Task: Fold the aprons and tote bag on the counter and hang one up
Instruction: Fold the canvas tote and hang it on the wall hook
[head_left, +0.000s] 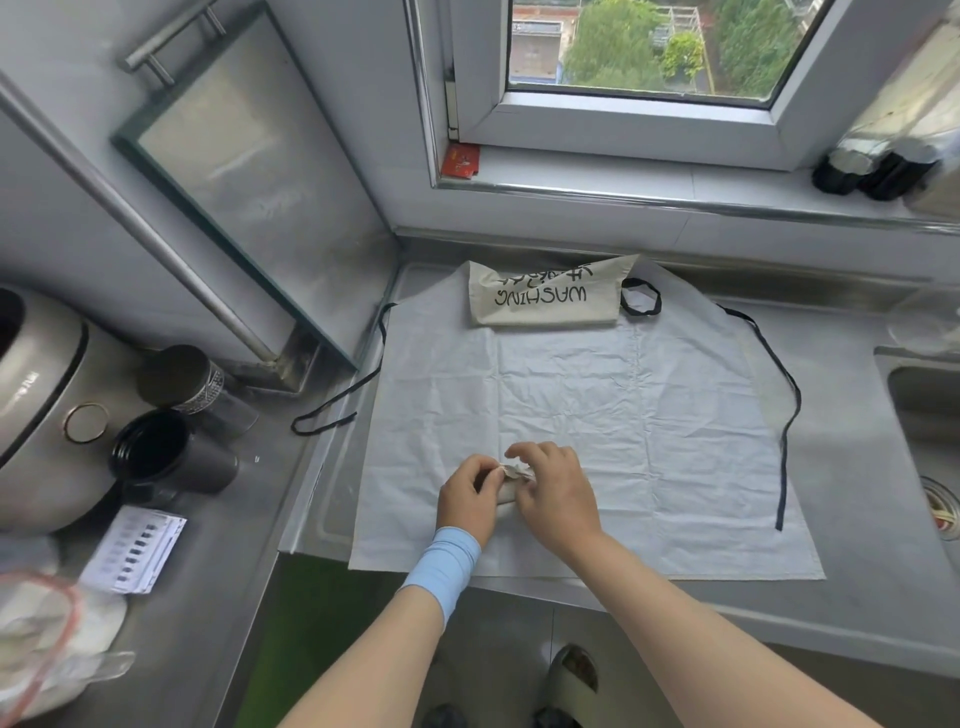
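The left hand and right hand are pinching a small cream cloth bundle at 6 o'clock on the spread white apron, which is probably handling light and limp, so gripping its ends seems best.

Steel counter with a flat white apron, rice cooker, dark cup.

Pale blue cloth band, creased, is worn at wrist below left hand; both forearms bare. Lt grey shoe seen at btm.
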